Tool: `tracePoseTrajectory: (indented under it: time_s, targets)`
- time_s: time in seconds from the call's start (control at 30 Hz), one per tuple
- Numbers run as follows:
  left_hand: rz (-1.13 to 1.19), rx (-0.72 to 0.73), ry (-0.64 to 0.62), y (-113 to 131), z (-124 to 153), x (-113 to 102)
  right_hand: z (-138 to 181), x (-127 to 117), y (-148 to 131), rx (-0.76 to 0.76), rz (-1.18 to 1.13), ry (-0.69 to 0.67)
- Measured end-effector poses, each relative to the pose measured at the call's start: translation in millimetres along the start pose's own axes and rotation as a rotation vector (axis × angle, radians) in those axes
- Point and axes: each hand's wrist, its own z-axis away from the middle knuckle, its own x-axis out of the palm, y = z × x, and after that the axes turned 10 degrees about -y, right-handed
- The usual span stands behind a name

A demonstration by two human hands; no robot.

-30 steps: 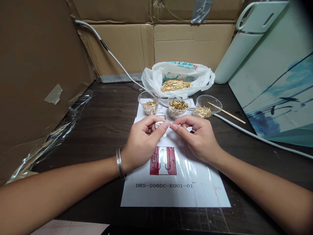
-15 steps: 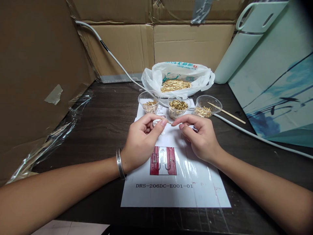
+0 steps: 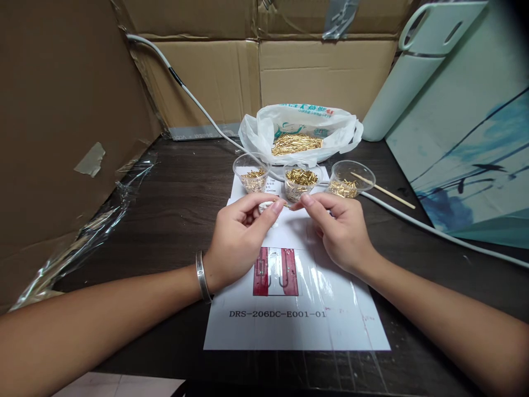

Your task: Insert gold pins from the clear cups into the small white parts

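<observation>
My left hand [image 3: 239, 237], with a metal bracelet at the wrist, is closed round a small white part [image 3: 265, 208]. My right hand [image 3: 336, 229] pinches a thin gold pin [image 3: 288, 206] whose tip meets the white part. Both hands hover over a white printed sheet [image 3: 295, 309] with a red diagram, just in front of three clear cups of gold pins: the left cup [image 3: 251, 173], the middle cup [image 3: 301, 180] and the right cup [image 3: 351, 180].
A white plastic bag [image 3: 300, 132] of gold pins lies behind the cups. A wooden stick [image 3: 384, 191] leans in the right cup. A white cable [image 3: 433, 231] crosses the dark table. Cardboard walls stand left and behind, pale panels at right, crumpled film at left.
My right hand drew back slightly from the left, then came back in and up, so its fingertips again meet the left hand's at the white part. The left hand stayed nearly still.
</observation>
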Motion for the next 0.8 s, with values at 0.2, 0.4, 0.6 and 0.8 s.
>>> tracePoseTrajectory:
  time_s: [0.2,0.4,0.6,0.8]
  targets:
    - [0.010,0.017,-0.017,-1.2,0.0,-0.2,2.2,1.0,0.2,-0.028,0.045,-0.036]
    - [0.002,0.009,-0.032,0.0,0.0,-2.3,2.7,0.7,0.6,-0.044,0.047,-0.042]
    - [0.017,-0.006,-0.017,1.7,1.2,-1.3,2.9,0.8,2.0,-0.046,0.061,-0.033]
    - [0.017,0.000,-0.019,0.6,1.9,-1.0,3.4,0.9,1.8,-0.038,0.035,-0.027]
